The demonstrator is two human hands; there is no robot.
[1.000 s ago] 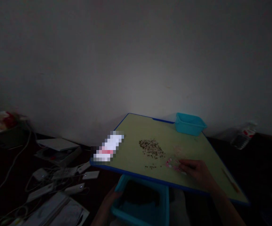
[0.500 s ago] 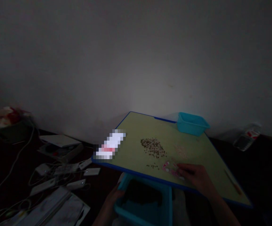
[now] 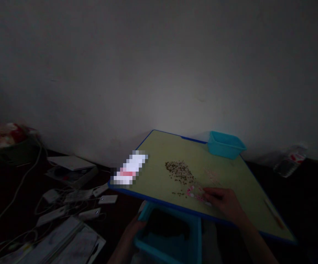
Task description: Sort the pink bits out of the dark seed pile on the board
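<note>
In the head view, the right hand (image 3: pixel 225 201) holds a thin, pink-and-white patterned piece (image 3: pixel 194 193), its grip pinched on the piece's right end, low over the pale yellow-green, blue-edged surface (image 3: pixel 159 146). Over the past second hand and piece have shifted leftward, so the piece's far end now sits just beside the dark-and-pale speckled heap of small grains (image 3: pixel 179 171) and the loose row of dark grains (image 3: pixel 178 193). That suggests the handling centres on the heap's near edge; whether any grain touches the piece is too dim to tell. The pale, thin scatter of bits (image 3: pixel 213 176) lies beyond the hand.

The left hand (image 3: pixel 133 228) has its thumb over the left rim of the near light-blue plastic basin (image 3: pixel 175 247), seemingly clasping it, though its other fingers are hidden. A dark mass (image 3: pixel 165 224) lies inside.
</note>
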